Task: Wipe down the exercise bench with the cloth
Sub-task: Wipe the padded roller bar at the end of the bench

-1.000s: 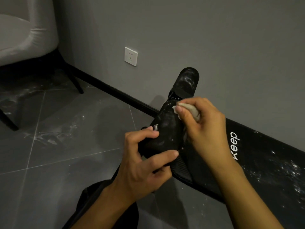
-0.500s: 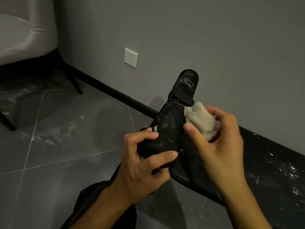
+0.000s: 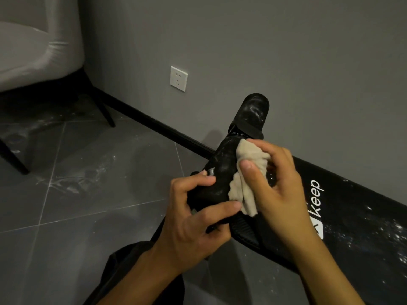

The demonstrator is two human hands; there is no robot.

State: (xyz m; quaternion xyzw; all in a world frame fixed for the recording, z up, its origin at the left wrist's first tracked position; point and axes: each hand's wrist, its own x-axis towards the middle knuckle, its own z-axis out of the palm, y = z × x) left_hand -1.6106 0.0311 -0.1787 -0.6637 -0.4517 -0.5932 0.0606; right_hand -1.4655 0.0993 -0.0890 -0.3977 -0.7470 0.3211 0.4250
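The black exercise bench (image 3: 352, 219), marked "keep" and speckled with white dust, runs from the centre to the lower right. At its near end sits a black foam roller pad (image 3: 220, 170), and a second pad (image 3: 253, 113) rises behind it. My left hand (image 3: 193, 219) grips the near pad from below and the left. My right hand (image 3: 275, 190) holds a beige cloth (image 3: 244, 179) bunched between thumb and fingers, pressed against the pad's right side.
A grey wall with a white socket (image 3: 178, 78) and a black skirting board stands behind the bench. A light armchair (image 3: 37, 47) on black legs sits at the upper left. The grey tiled floor (image 3: 88, 183) shows white dust smears.
My right hand has turned the cloth over and brought it down along the pad's right side, so more cloth shows. My left hand has kept its grip on the pad.
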